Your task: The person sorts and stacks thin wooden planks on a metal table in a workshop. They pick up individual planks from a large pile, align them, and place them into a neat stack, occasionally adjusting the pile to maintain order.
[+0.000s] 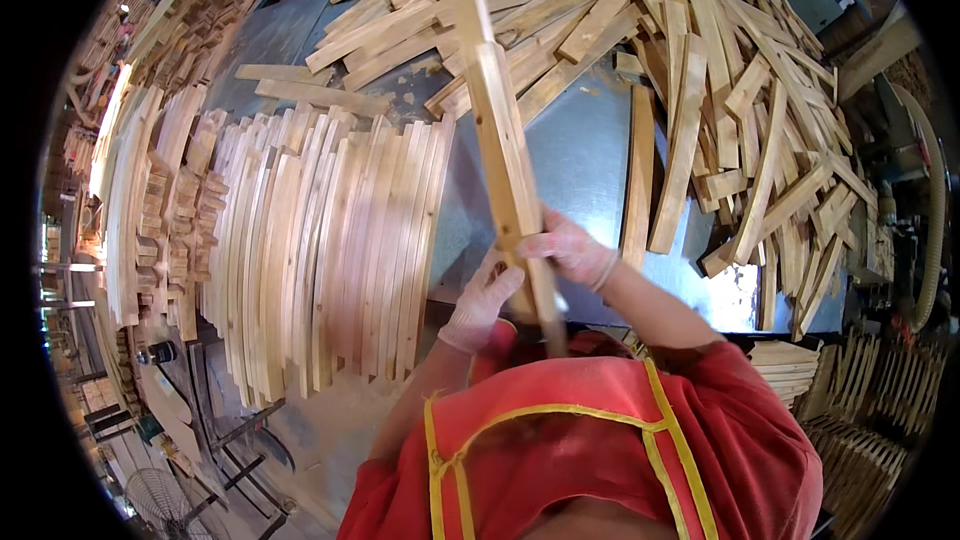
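Note:
Both hands wear thin pale gloves and grip a small bundle of wooden slats (502,155) upright in front of my body. At least two slats seem pressed together, their far ends at uneven lengths. My left hand (483,302) wraps the lower left side, thumb across the wood. Higher up on the right, my right hand (570,250) is closed around the same slats, with its thumb near the left one. The slats' near ends are smeared by motion, close to my red apron (560,390). A tight row of slats (330,240) stands left of my hands.
A blue-grey metal table (575,160) lies beyond my hands. Loose slats (700,110) are heaped across its back and right side. More stacked wood (150,210) lines the far left. A wire fan (160,500) sits at lower left, and a hose (930,210) hangs at right.

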A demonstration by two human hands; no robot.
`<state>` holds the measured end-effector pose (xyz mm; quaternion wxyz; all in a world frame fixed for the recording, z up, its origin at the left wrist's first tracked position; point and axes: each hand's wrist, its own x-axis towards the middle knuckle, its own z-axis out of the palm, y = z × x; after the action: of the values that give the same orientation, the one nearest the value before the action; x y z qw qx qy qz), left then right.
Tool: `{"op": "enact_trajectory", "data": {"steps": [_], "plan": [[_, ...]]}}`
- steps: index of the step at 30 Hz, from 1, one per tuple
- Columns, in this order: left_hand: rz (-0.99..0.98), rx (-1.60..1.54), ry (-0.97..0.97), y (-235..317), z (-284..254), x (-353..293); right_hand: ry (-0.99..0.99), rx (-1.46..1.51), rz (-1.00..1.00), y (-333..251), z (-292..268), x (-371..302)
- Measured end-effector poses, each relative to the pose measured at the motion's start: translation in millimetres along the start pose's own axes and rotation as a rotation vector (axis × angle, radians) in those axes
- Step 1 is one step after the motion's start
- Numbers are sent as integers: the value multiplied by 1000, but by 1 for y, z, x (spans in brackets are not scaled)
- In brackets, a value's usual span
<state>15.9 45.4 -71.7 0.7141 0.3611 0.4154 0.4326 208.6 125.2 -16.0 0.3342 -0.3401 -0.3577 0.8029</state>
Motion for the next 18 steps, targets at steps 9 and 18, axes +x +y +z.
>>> {"op": "enact_trajectory", "data": {"steps": [9,18], "plan": [[-95,568,278,30,-51,-79,746,-212,48,88,11,29],[98,1663,392,16,-65,-91,243,-989,128,90,60,86]]}}
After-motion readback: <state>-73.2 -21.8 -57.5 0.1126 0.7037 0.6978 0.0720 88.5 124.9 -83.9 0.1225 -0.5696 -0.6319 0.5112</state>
